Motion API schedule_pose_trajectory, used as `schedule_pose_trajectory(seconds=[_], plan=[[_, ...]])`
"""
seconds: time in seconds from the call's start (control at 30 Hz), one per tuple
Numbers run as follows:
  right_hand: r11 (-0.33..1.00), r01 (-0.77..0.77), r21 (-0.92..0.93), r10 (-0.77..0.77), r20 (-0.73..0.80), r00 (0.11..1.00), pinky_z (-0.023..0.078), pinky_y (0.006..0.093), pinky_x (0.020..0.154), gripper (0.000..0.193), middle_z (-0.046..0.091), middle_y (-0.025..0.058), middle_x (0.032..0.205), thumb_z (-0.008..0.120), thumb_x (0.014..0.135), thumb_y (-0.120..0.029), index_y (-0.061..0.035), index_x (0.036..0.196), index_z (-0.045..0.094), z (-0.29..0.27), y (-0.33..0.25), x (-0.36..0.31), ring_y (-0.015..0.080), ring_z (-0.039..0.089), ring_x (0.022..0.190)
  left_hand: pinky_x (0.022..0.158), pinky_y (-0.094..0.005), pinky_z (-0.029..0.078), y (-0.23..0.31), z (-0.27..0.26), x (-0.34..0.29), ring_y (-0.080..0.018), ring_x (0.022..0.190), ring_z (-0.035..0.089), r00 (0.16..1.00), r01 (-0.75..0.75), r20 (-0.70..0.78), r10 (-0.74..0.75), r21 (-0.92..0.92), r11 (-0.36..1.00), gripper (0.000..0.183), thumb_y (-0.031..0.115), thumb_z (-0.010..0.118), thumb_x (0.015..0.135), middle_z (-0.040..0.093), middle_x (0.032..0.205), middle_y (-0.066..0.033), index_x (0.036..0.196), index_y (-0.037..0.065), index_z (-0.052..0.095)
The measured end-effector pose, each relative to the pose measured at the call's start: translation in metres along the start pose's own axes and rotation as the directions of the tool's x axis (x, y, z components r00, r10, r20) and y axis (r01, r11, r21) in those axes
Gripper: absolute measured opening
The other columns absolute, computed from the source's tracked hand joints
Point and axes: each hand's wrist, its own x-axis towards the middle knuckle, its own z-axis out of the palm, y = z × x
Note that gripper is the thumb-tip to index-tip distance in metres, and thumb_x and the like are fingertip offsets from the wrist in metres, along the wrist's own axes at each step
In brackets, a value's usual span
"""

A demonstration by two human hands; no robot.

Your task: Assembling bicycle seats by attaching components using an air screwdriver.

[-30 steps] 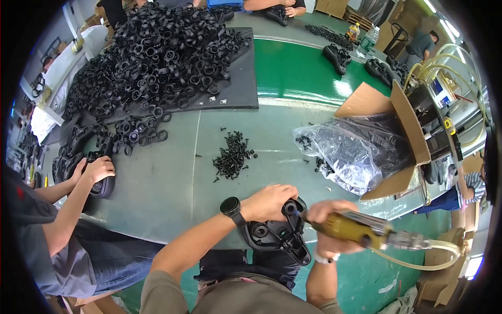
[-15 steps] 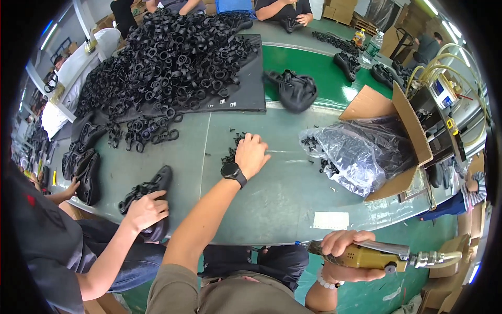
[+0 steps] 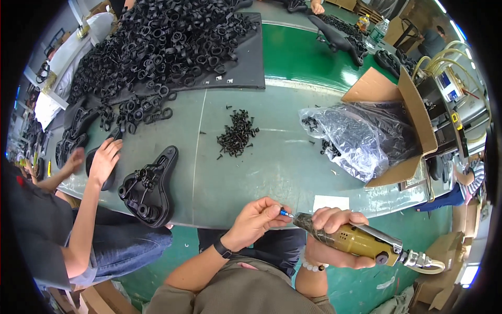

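Note:
My right hand (image 3: 334,235) is wrapped round a yellow-brown air screwdriver (image 3: 361,240) with a hose at its rear end. Its blue-collared bit (image 3: 285,212) points left, toward my left hand (image 3: 256,222). The fingers of that hand are pinched together right at the bit's tip, and whatever lies between them is hidden. Beyond both hands, a heap of small black screws (image 3: 238,133) lies on the green worktable (image 3: 251,183). A black bicycle saddle (image 3: 149,188) rests underside up, left of my hands.
A big pile of black ring-shaped clamps (image 3: 172,47) covers the far left. To the right stands an open cardboard box (image 3: 418,131) with a plastic bag (image 3: 355,141) of screws. A co-worker's hand (image 3: 104,159) touches another saddle at left. More saddles (image 3: 337,39) lie at the back.
My left hand has come back from the screw heap to the screwdriver's tip. The co-worker's hand has left the near saddle, which now lies underside up. A far saddle has moved right and away.

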Motion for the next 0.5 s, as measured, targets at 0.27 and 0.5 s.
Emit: schedule_pose_trajectory(seconds=[0.27, 0.5], plan=[[0.994, -0.054, -0.096, 0.032, -0.215, 0.976, 0.043, 0.0335, 0.049, 0.089, 0.050, 0.0052, 0.061, 0.030, 0.077, -0.085, -0.0068, 0.110, 0.055, 0.021, 0.003, -0.005, 0.0199, 0.049, 0.048, 0.077, -0.0300, 0.055, -0.006, -0.004, -0.015, -0.0193, 0.090, 0.066, 0.991, -0.108, -0.078, 0.106, -0.029, 0.994, 0.017, 0.017, 0.050, 0.098, 0.063, 0.104, -0.0142, 0.098, 0.001, 0.056], [0.989, -0.139, -0.042, 0.120, -0.306, 0.944, 0.039, 0.0315, 0.046, 0.087, 0.046, 0.0036, 0.059, 0.031, 0.077, -0.085, -0.0065, 0.107, 0.055, 0.034, 0.017, -0.022, 0.0173, 0.043, 0.045, 0.081, -0.0303, 0.053, -0.006, 0.003, -0.042, -0.0192, 0.093, 0.064, 0.964, -0.160, -0.230, 0.136, -0.088, 0.983, 0.021, 0.021, 0.049, 0.099, 0.062, 0.106, -0.0139, 0.100, 0.000, 0.053]])
